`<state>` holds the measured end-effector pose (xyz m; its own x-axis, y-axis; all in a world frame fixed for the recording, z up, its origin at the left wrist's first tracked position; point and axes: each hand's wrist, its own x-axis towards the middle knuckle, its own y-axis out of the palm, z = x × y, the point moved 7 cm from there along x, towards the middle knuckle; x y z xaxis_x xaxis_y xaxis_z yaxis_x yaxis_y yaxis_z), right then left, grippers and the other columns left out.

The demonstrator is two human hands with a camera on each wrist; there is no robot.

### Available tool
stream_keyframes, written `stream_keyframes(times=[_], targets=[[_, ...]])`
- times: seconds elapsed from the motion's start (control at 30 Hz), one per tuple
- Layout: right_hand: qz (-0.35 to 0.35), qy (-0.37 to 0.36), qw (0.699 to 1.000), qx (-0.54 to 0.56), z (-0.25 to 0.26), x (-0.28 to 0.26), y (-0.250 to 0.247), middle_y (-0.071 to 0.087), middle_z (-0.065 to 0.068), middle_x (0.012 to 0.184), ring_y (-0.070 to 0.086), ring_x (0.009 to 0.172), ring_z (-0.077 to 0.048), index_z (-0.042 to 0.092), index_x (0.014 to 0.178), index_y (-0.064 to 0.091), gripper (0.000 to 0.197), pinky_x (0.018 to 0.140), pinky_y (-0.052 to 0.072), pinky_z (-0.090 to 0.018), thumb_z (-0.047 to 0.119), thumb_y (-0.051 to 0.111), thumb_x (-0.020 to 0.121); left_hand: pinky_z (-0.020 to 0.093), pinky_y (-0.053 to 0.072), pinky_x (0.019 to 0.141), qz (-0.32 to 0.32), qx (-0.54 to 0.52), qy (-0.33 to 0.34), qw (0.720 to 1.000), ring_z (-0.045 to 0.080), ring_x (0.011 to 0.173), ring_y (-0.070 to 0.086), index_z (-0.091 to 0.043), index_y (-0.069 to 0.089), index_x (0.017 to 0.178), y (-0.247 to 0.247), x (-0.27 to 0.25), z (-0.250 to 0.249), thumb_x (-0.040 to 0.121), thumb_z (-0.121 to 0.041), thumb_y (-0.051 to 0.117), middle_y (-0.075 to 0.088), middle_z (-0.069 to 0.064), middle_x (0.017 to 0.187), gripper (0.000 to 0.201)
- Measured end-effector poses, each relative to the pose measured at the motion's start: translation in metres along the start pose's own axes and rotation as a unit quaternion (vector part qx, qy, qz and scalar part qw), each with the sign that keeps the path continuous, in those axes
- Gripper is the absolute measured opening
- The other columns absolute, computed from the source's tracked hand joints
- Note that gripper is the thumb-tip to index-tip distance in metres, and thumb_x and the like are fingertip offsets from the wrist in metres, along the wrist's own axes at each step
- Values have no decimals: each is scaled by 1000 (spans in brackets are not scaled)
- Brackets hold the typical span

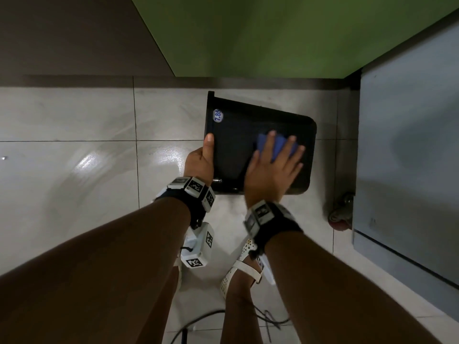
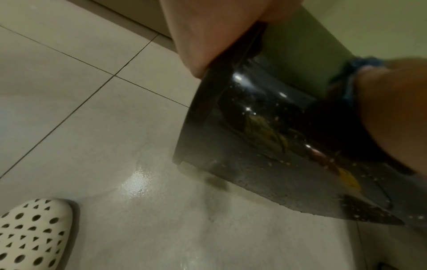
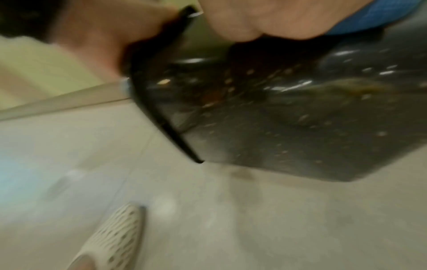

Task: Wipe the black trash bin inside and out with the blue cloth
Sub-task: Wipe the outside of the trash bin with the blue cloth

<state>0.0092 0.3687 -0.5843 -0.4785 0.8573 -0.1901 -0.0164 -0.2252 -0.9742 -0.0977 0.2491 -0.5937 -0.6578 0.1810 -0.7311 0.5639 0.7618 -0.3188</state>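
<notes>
Head view looks steeply down from above; both wrist views sit low and close, sharing the black trash bin [image 1: 248,135].

The scene is dim and slightly underexposed, with one overhead light mirrored as a white glare patch on the glossy tiled floor [image 1: 84,165] and small bright specks on the black trash bin [image 2: 254,117]. The head view bends lines toward its edges, and its moving right hand [image 1: 270,170] is smeared. The right wrist view is heavily motion-blurred throughout, the left sharper but soft up close.
</notes>
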Motion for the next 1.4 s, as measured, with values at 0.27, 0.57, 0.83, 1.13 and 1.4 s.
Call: stream_keyframes(times=[0.27,0.57,0.83,1.13,1.4], targets=[[95,-408,907,-44,39,-42,17,43,-14,143,36,133,-39,24,135,34,51,104,32,-57,45,33,89,31,44,80,5,14,-13,1000,27,85,57,-10,63,81,-8,-1,2,93,-53,28,61,11,86,57],[93,188,975,70,-60,26,2,3,-20,155,8,141,-42,27,148,4,57,112,16,-56,45,23,98,40,47,94,35,53,-58,996,30,96,59,-16,59,85,-7,-4,12,87,-64,22,62,12,100,60],[20,174,980,95,-65,19,5,16,-22,152,21,138,-41,21,148,14,56,112,21,-50,41,29,98,32,49,71,171,-56,-139,974,21,82,62,-16,58,87,-9,29,-48,89,-61,32,65,4,87,52],[-46,68,989,119,-60,8,0,44,-27,138,42,126,-44,12,138,41,54,102,40,-53,43,21,98,56,48,89,95,-73,-249,961,40,106,59,-11,35,136,-11,76,-41,70,-65,58,55,9,126,88],[-40,154,950,268,-84,-1,-11,20,-17,152,29,137,-33,22,147,18,57,109,36,-48,40,35,96,48,48,94,125,-15,-190,974,34,118,53,-10,51,113,-3,38,-53,95,-22,41,52,19,131,24]])
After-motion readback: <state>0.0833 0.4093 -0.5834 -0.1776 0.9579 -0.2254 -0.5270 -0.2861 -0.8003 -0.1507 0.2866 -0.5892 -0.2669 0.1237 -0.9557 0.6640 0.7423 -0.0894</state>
